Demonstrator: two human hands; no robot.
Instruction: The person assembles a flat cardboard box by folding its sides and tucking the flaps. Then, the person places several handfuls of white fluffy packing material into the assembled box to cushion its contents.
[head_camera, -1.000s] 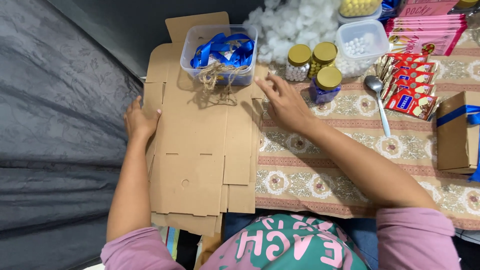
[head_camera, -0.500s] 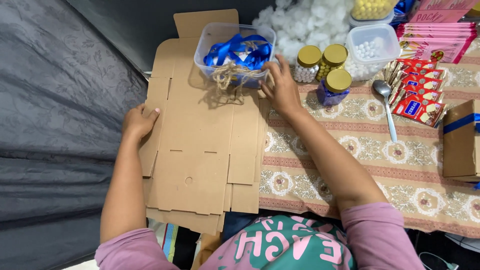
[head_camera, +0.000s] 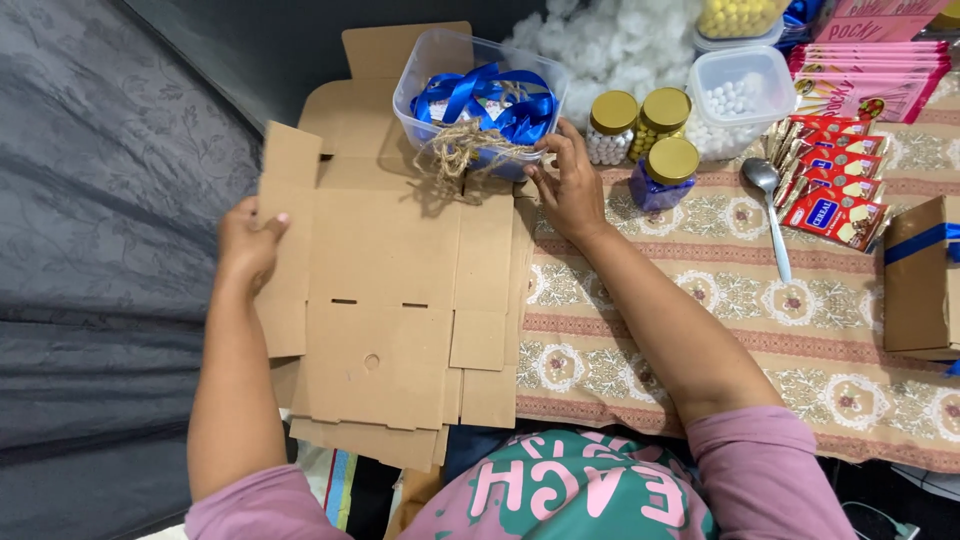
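Brown cardboard sheet (head_camera: 385, 300); blue ribbons (head_camera: 480, 100); gold jar lids (head_camera: 672, 160); beige floral-patterned cloth (head_camera: 700, 340); pink sleeves (head_camera: 770, 470).

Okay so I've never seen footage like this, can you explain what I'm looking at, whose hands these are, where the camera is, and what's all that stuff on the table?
The picture comes from a camera worn on a person's head, looking down at their own two bare hands. The left hand grips the left edge of a flat, unfolded cardboard box blank. The right hand rests by the blank's right edge, beside a clear plastic tub of blue ribbon and twine. On the patterned tablecloth stand three gold-lidded jars, a tub of white balls, a spoon, red snack packets and a closed cardboard box with blue ribbon.
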